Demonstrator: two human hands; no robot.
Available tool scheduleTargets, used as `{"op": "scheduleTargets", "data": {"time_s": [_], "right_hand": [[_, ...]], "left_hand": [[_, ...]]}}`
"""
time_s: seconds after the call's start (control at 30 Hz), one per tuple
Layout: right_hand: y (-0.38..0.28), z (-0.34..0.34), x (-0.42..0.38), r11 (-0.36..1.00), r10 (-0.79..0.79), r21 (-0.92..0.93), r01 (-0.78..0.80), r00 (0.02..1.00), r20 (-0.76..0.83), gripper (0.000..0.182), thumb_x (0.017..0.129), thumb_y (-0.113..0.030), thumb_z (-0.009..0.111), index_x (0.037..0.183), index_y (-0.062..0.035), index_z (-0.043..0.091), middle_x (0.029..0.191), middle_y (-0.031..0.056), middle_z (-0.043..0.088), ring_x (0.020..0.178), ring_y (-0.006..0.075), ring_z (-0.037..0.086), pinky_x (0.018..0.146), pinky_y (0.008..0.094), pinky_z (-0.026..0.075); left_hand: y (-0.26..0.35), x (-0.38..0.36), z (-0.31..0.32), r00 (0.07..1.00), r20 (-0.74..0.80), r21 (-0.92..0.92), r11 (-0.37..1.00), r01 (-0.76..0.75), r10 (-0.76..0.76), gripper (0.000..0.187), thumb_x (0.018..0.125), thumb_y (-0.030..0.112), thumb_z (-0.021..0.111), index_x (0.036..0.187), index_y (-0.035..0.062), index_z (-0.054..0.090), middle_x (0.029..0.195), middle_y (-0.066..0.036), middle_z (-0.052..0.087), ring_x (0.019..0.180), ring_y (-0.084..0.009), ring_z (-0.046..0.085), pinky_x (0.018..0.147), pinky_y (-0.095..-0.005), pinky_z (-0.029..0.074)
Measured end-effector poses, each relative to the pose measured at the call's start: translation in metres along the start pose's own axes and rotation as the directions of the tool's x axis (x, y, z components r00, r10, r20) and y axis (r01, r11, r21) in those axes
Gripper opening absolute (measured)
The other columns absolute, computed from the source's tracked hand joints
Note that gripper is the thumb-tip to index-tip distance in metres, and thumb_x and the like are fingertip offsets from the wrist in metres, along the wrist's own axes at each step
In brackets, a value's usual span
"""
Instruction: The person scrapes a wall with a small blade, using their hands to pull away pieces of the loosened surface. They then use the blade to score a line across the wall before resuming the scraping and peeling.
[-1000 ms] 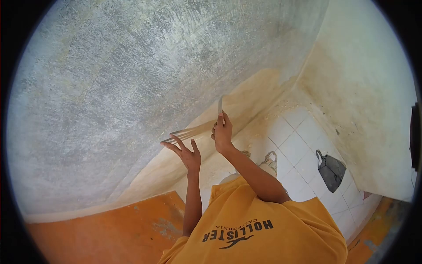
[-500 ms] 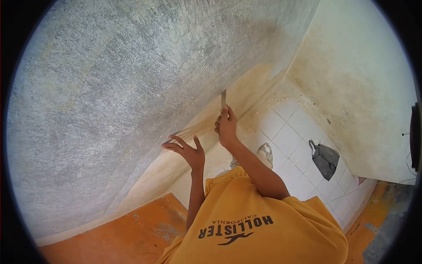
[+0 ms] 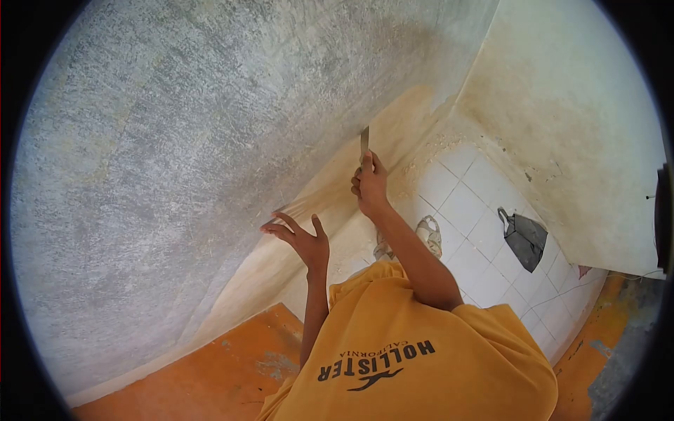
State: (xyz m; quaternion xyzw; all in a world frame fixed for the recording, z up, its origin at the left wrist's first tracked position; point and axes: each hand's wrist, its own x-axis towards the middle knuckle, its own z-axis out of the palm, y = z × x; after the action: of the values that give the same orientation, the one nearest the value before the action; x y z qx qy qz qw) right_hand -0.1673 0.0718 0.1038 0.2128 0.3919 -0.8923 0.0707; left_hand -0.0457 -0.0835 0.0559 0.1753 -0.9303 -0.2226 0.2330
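My right hand (image 3: pixel 370 184) is closed around the lower end of a flat, narrow scraper (image 3: pixel 364 140), whose blade points up against the wall. The mottled grey wall (image 3: pixel 175 154) fills the left and upper view, and a smoother tan patch (image 3: pixel 400 116) borders its lower edge. Lower left of the scraper, my left hand (image 3: pixel 302 238) has its fingers spread, their tips at the wall surface. It holds nothing.
White floor tiles (image 3: pixel 484 238) lie to the right, with a dark grey bag (image 3: pixel 525 242) on them. Crumbs (image 3: pixel 432 154) line the wall's foot. A pale side wall (image 3: pixel 554 133) rises at right. Orange surfaces (image 3: pixel 182 379) show at lower left and lower right.
My right hand and the scraper have moved slightly up and to the right along the wall. My left hand stays nearly in place, fingers still spread. The view has shifted a little.
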Motion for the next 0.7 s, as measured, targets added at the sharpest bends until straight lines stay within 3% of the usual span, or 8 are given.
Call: {"op": "scheduleTargets", "data": {"time_s": [0.1, 0.13, 0.33, 0.43, 0.53, 0.63, 0.67, 0.7], "right_hand": [[0.017, 0.021, -0.04, 0.995, 0.04, -0.088, -0.048, 0.995, -0.094, 0.031, 0.106, -0.043, 0.055, 0.11, -0.0128, 0.055, 0.066, -0.0042, 0.041, 0.051, 0.0047, 0.035, 0.042, 0.0231, 0.025], [0.018, 0.016, -0.049, 0.994, 0.105, -0.03, -0.103, 0.992, 0.065, 0.031, 0.106, -0.043, 0.055, 0.11, -0.0128, 0.054, 0.066, -0.005, 0.04, 0.05, 0.0039, 0.034, 0.041, 0.0228, 0.024], [0.017, 0.015, -0.045, 0.997, 0.068, -0.044, -0.068, 0.998, -0.01, 0.03, 0.106, -0.043, 0.055, 0.11, -0.0136, 0.054, 0.065, -0.0062, 0.038, 0.049, 0.0036, 0.032, 0.041, 0.0223, 0.022], [0.019, 0.017, -0.053, 0.996, 0.084, -0.043, -0.082, 0.996, 0.041, 0.031, 0.106, -0.044, 0.055, 0.112, -0.0131, 0.055, 0.065, -0.0063, 0.038, 0.049, 0.0037, 0.032, 0.041, 0.0223, 0.022], [0.006, 0.006, -0.019, 0.999, 0.016, 0.037, -0.018, 0.999, 0.045, 0.033, 0.106, -0.044, 0.054, 0.118, -0.0129, 0.056, 0.065, -0.0066, 0.038, 0.05, 0.0036, 0.033, 0.041, 0.022, 0.023], [0.019, 0.022, -0.057, 0.992, 0.068, -0.107, -0.067, 0.998, 0.012, 0.043, 0.108, -0.042, 0.051, 0.136, -0.0104, 0.054, 0.06, -0.0065, 0.039, 0.047, 0.0028, 0.033, 0.04, 0.0238, 0.025], [0.011, 0.023, -0.067, 0.995, 0.095, -0.025, -0.093, 0.986, 0.133, 0.035, 0.108, -0.043, 0.052, 0.125, -0.013, 0.056, 0.064, -0.0069, 0.037, 0.048, 0.0027, 0.03, 0.04, 0.0219, 0.022], [0.011, 0.023, -0.065, 0.995, 0.096, -0.028, -0.094, 0.988, 0.12, 0.035, 0.108, -0.043, 0.052, 0.126, -0.0128, 0.056, 0.064, -0.0069, 0.037, 0.048, 0.0025, 0.031, 0.04, 0.0218, 0.022]], "left_hand": [[0.002, 0.005, 0.003, 1.0, -0.001, -0.004, 1.0, 0.0, 0.0, 0.097, 0.099, 0.031, 0.064, 0.162, 0.0003, -0.003, 0.157, -0.041, -0.025, 0.146, -0.0605, -0.022, 0.117, -0.0712, 0.013], [0.005, 0.005, 0.005, 1.0, -0.011, -0.007, 1.0, 0.007, -0.007, 0.097, 0.099, 0.031, 0.064, 0.162, 0.0001, -0.003, 0.157, -0.041, -0.025, 0.146, -0.0605, -0.022, 0.117, -0.0712, 0.013], [0.001, 0.003, 0.003, 1.0, -0.014, 0.029, 0.999, -0.016, 0.017, 0.097, 0.099, 0.033, 0.064, 0.162, 0.0014, -0.003, 0.157, -0.041, -0.026, 0.146, -0.0595, -0.023, 0.117, -0.071, 0.014], [0.0, 0.005, 0.005, 1.0, 0.009, 0.016, 1.0, 0.027, -0.027, 0.096, 0.1, 0.035, 0.063, 0.162, 0.0022, -0.003, 0.157, -0.041, -0.025, 0.147, -0.0589, -0.022, 0.117, -0.0714, 0.012], [-0.004, 0.001, 0.004, 0.998, 0.043, 0.017, 0.999, 0.049, -0.05, 0.095, 0.1, 0.037, 0.061, 0.163, 0.002, -0.001, 0.158, -0.041, -0.022, 0.147, -0.0588, -0.02, 0.117, -0.072, 0.01], [-0.013, 0.003, 0.006, 0.998, 0.053, 0.112, 0.993, 0.034, -0.04, 0.094, 0.1, 0.041, 0.06, 0.162, 0.0015, 0.002, 0.159, -0.042, -0.019, 0.148, -0.0591, -0.018, 0.117, -0.072, 0.008], [-0.017, 0.002, 0.008, 0.998, 0.055, 0.16, 0.987, 0.032, -0.041, 0.094, 0.1, 0.042, 0.06, 0.162, 0.0014, 0.002, 0.159, -0.042, -0.018, 0.148, -0.0592, -0.017, 0.117, -0.072, 0.008], [-0.019, 0.004, 0.009, 0.998, 0.054, 0.167, 0.986, 0.028, -0.038, 0.094, 0.1, 0.042, 0.06, 0.162, 0.0014, 0.003, 0.159, -0.042, -0.017, 0.148, -0.0594, -0.016, 0.118, -0.0717, 0.008]]}}
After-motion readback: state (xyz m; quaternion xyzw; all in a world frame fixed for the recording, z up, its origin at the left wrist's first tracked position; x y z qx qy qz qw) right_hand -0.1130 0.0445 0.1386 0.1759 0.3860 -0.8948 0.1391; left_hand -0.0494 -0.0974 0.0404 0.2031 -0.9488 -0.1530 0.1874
